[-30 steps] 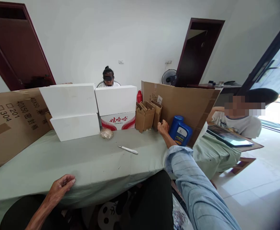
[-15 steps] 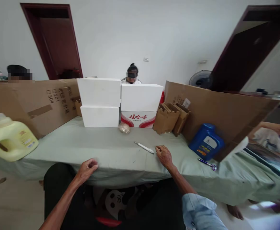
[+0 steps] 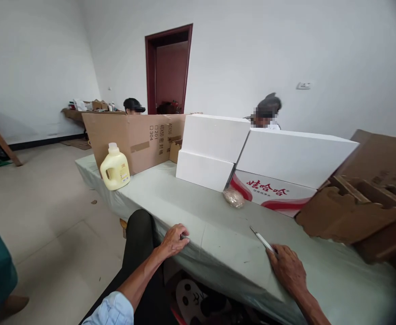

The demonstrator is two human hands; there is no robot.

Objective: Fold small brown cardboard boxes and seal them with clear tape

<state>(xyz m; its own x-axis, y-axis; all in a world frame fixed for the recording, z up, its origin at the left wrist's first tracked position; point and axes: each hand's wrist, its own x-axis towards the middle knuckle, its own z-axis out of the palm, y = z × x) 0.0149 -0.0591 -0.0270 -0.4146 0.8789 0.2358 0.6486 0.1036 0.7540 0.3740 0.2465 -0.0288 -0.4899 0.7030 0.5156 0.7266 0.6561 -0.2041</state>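
My right hand [image 3: 287,267] rests on the green tablecloth [image 3: 211,216], fingers bent around the rear end of a slim white pen-like tool [image 3: 263,239]. The tool's thin, pointed tip faces away from me; its exact kind is unclear. At the table's front edge, my left hand [image 3: 175,240] is loosely curled with a gap between thumb and fingers, and I make out nothing held in it. Beyond the tool lies a clear-wrapped, pale brownish lump [image 3: 234,198], close against the white box with red lettering [image 3: 269,190].
White boxes [image 3: 211,135] are stacked across the table. Folded brown cardboard pieces [image 3: 347,212] stand at right. A pale yellow jug [image 3: 115,168] sits at the left end before a large cardboard panel [image 3: 147,144]. Two people [image 3: 134,105] are partly visible behind the barriers.
My view has swung left, bringing in the left side of the room. My right hand, earlier just beside the white tool, now covers its rear end. The left hand stays near the table edge.
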